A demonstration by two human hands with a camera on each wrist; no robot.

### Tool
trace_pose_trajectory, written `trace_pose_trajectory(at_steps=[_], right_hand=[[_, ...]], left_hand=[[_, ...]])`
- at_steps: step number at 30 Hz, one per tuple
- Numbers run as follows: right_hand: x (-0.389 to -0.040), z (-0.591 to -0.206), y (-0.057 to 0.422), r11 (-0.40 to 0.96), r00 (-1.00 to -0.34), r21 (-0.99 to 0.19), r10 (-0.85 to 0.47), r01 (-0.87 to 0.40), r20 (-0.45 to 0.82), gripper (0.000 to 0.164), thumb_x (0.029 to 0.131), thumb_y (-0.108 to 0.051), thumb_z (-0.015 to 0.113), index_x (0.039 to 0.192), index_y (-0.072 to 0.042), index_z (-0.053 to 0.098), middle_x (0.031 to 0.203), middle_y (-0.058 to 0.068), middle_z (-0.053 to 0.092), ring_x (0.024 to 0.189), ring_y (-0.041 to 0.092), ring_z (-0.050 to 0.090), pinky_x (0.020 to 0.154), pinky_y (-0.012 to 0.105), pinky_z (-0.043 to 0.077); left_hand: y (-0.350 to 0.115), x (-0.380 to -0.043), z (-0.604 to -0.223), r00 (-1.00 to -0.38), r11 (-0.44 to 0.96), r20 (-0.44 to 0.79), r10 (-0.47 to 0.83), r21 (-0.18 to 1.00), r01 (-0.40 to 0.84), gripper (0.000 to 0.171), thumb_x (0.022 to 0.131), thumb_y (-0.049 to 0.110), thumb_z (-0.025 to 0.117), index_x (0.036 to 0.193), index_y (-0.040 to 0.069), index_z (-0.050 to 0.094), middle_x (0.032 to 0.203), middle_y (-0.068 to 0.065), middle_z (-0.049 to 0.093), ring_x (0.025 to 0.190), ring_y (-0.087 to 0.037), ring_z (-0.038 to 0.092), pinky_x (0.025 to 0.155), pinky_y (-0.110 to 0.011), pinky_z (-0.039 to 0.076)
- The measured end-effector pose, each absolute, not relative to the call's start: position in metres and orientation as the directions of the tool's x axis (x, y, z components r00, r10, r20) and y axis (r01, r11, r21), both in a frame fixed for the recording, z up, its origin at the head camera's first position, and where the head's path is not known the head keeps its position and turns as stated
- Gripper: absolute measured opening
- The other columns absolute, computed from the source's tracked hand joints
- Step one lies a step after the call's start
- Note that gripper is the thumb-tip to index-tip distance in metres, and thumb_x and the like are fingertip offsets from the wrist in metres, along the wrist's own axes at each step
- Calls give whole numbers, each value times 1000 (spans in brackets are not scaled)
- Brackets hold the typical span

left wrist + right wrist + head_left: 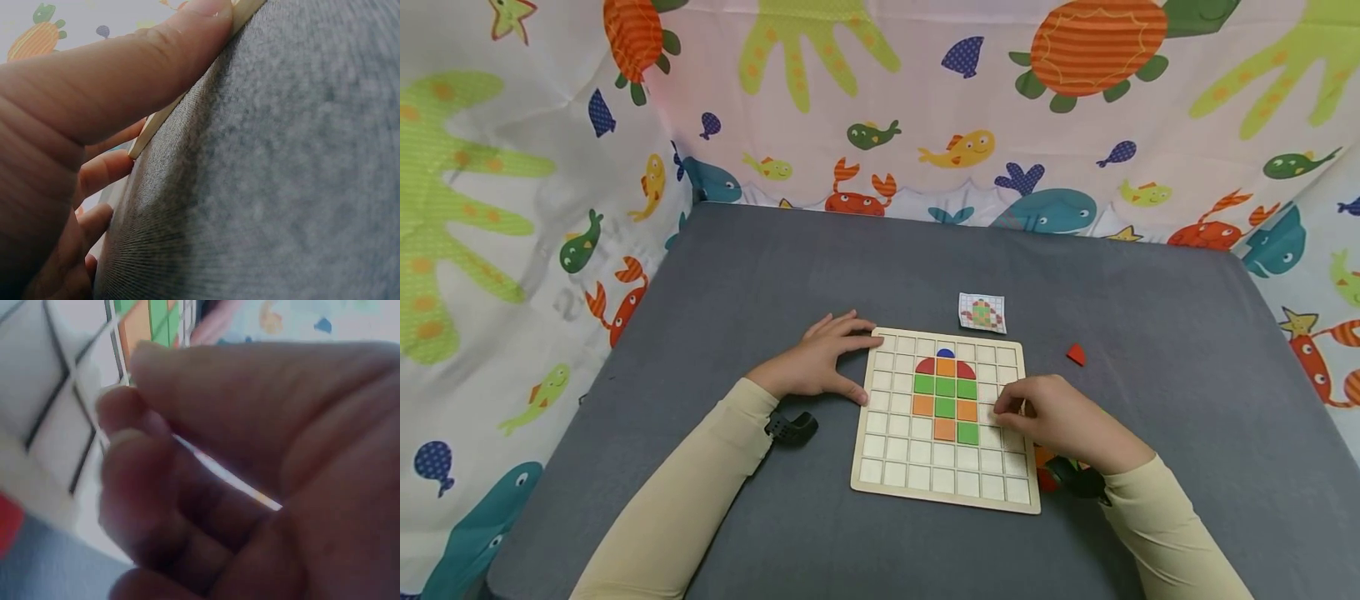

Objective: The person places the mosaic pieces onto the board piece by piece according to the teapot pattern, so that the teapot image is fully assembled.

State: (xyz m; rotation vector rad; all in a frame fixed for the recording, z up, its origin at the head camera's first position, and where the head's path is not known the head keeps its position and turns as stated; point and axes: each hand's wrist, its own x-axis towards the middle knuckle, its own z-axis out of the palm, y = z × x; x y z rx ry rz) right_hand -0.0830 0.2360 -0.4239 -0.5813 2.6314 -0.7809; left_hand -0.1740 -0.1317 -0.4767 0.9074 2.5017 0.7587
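Setting coloured tiles (945,386) into the board (897,448) on the table (805,267) seems in hand; the left hand (820,358), outstretched, touches the board's left edge; the right hand (1067,417) curls near its right edge, whether round a tile I can't tell; next likely calls for precise alignment.

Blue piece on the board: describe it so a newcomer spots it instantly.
On the grey table lies a wooden grid board. In the head view, the blue piece tops its coloured pattern, directly above an orange square flanked by two red pieces. Small and rounded on top, it's the only blue one on the board.
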Motion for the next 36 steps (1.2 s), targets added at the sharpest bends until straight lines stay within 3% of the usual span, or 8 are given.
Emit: trace_pose_trajectory(at_steps=[14, 20, 26, 36], right_hand=[[-60, -430, 273, 787, -874, -586, -409, -192, -263, 11, 91, -18, 84, 87, -22, 74, 78, -12, 66, 67, 3, 57, 60, 24, 50], [-51, -432, 282, 778, -871, -613, -391, -141, -297, 12, 88, -18, 86, 89, -17, 74, 75, -10, 66, 52, 7, 54, 50, 27, 50], [-47, -436, 285, 769, -870, -619, -407, -161, -280, 18, 83, -14, 89, 96, -11, 76, 75, -10, 65, 52, 4, 53, 49, 26, 49], [-48, -436, 285, 778, -870, -600, -415, -187, -266, 20, 82, -15, 91, 90, -15, 72, 75, -10, 62, 55, 4, 53, 51, 26, 49]], left_hand=[[-130, -173, -476, -717, 644, -160, 679, 599, 476, 98, 78, 51, 92, 160, 20, 49, 169, -5, 32, 164, -28, 7, 131, -52, -3], [-131, -173, -475, -721, 645, -158, 675, 601, 472, 97, 78, 49, 92, 160, 19, 49, 169, -5, 33, 164, -29, 8, 131, -52, -2], [-131, -173, -475, -721, 641, -153, 676, 605, 472, 96, 78, 48, 92, 159, 19, 50, 169, -6, 34, 164, -29, 9, 131, -53, -2], [-130, -172, -474, -729, 650, -155, 667, 599, 468, 97, 77, 49, 92, 159, 19, 50, 169, -5, 34, 164, -28, 9, 131, -52, -2]])
